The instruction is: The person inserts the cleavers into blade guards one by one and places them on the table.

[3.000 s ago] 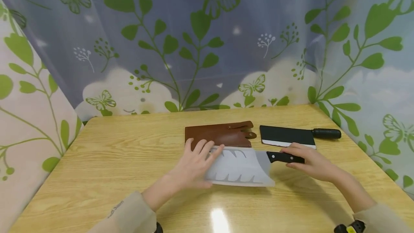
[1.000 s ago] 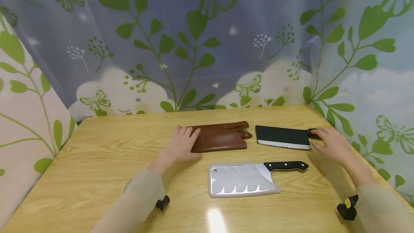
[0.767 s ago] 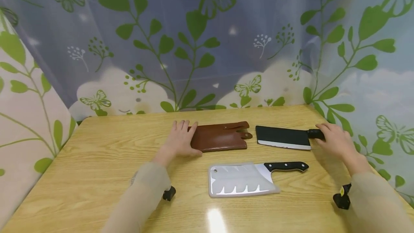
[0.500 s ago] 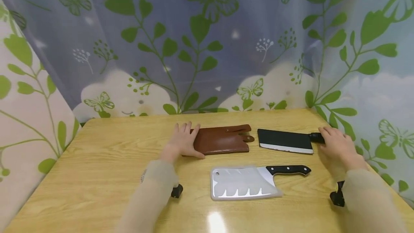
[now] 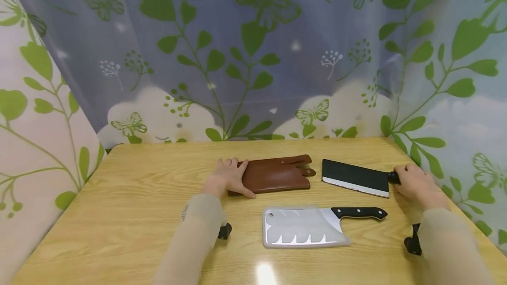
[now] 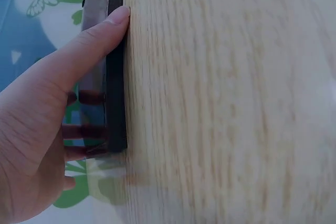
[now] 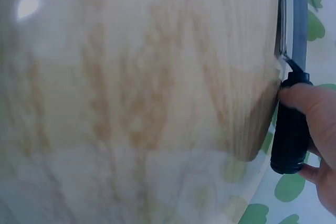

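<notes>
- My right grip [image 5: 420,186] is clamped round the handle [image 7: 290,129] of the black cleaver [image 5: 354,178], fingers and thumb curled about it.
- From that grip the blade runs left and slightly away from me, its pale cutting edge on the near side.
- My left grip [image 5: 227,178] is clamped on the left end of the sheath [image 5: 277,175], thumb at the near edge, fingers toward the far corner.
- The sheath's long axis also runs left to right, and its strap end faces the blade's blunt end across a small gap. I judge that any move here turns on this: blade and sheath nearly in line, the blade a little skewed. The right grip is nearer the cleaver, the left nearer the sheath.
- Closer in on the tabletop [image 5: 158,214], the silver cleaver [image 5: 303,228] lies in its translucent cover, touched by neither grip.
- The left wrist view gives me the sheath's dark side edge under the thumb, which the head view barely offers.
- The right wrist view shows the handle's butt, hidden by the hand from above; I cannot tell whether the blade touches the tabletop.
</notes>
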`<state>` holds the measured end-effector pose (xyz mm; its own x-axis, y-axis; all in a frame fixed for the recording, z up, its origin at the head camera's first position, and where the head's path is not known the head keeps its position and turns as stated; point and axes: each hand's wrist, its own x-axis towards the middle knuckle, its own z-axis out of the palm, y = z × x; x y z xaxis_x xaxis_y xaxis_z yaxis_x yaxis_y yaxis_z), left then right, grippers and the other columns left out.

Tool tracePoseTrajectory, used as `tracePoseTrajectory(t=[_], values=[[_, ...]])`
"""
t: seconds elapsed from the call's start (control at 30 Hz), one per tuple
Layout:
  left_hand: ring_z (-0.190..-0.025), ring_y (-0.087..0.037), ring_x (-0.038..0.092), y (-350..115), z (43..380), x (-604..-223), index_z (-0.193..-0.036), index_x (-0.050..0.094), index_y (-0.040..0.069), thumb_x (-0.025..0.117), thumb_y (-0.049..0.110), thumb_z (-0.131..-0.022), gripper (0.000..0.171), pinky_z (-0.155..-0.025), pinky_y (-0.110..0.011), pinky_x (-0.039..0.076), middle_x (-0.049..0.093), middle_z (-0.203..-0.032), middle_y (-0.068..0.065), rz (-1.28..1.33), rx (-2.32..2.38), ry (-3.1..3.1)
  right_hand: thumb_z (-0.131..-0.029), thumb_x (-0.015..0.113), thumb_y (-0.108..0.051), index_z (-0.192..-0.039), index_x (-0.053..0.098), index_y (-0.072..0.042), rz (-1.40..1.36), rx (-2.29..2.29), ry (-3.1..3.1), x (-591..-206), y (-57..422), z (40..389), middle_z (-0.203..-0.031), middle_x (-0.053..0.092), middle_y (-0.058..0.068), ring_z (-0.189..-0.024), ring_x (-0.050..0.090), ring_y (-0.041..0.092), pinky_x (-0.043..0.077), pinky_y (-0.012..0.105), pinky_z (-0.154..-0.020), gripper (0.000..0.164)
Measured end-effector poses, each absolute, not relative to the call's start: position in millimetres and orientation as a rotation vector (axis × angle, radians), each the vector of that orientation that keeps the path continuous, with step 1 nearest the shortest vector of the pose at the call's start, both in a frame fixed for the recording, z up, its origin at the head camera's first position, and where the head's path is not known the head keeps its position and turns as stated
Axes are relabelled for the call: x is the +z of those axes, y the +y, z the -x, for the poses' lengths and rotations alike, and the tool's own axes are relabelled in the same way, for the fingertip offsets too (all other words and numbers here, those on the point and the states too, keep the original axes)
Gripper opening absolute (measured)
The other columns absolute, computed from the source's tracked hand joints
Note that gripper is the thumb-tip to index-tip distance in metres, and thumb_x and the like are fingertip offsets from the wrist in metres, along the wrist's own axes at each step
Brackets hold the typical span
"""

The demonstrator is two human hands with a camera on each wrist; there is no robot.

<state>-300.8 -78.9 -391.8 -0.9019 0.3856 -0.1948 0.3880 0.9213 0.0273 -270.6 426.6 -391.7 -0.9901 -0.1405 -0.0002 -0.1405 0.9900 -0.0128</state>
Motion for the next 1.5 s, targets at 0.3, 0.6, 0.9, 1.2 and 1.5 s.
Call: tracePoseTrajectory(t=[0.3, 0.6, 0.9, 1.2, 1.5], values=[[-0.138, -0.035, 0.013, -77.7, 298.9, -393.4, -0.15, 0.012, 0.015, 0.063, 0.075, -0.061, 0.119, -0.105, -0.06, 0.008, 0.014, -0.151, -0.016, -0.54, 0.1, 2.825, -0.085, 0.065, -0.032, -0.12, 0.05, 0.002, 0.205, -0.092, 3.131, -391.6, 431.9, 261.8, -0.092, 0.045, 0.023, -0.08, 0.049, 0.037, 0.037, 0.051, -0.062, 0.051], [-0.135, -0.034, 0.022, -70.7, 298.8, -391.0, -0.149, 0.019, 0.008, 0.068, 0.072, -0.06, 0.12, -0.108, -0.042, 0.023, 0.026, -0.144, -0.019, -0.599, 0.154, 2.848, -0.087, 0.061, -0.036, -0.124, 0.047, 0.004, 0.186, -0.051, 3.133, -394.8, 436.0, 255.2, -0.114, 0.044, 0.034, -0.103, 0.041, 0.054, 0.032, 0.07, -0.074, 0.056], [-0.135, -0.034, 0.021, -70.9, 294.5, -395.1, -0.148, 0.019, 0.008, 0.067, 0.071, -0.062, 0.117, -0.108, -0.044, 0.022, 0.023, -0.147, -0.019, -0.594, 0.143, 2.83, -0.084, 0.064, -0.035, -0.114, 0.054, 0.003, 0.254, -0.012, 3.13, -399.5, 438.4, 252.2, -0.105, 0.052, 0.03, -0.095, 0.048, 0.051, 0.038, 0.063, -0.068, 0.049], [-0.131, -0.036, 0.029, -78.7, 294.6, -389.5, -0.147, 0.021, 0.005, 0.065, 0.073, -0.062, 0.117, -0.104, -0.044, 0.03, 0.029, -0.144, -0.021, -0.554, 0.1, 2.9, -0.077, 0.071, -0.027, -0.091, 0.061, -0.002, 0.541, -0.023, 3.141, -395.1, 441.5, 250.2, -0.083, 0.059, 0.01, -0.072, 0.055, 0.024, 0.045, 0.042, -0.059, 0.03], [-0.129, -0.036, 0.031, -103.1, 294.1, -390.2, -0.146, 0.024, 0.001, 0.063, 0.076, -0.059, 0.121, -0.106, -0.045, 0.026, 0.032, -0.142, -0.022, -0.596, 0.034, 3.001, -0.078, 0.068, -0.028, -0.099, 0.061, 0.002, 0.391, -0.223, 3.136, -388.2, 435.7, 241.8, -0.084, 0.062, 0.01, -0.067, 0.053, 0.02, 0.04, 0.035, -0.052, 0.037]])
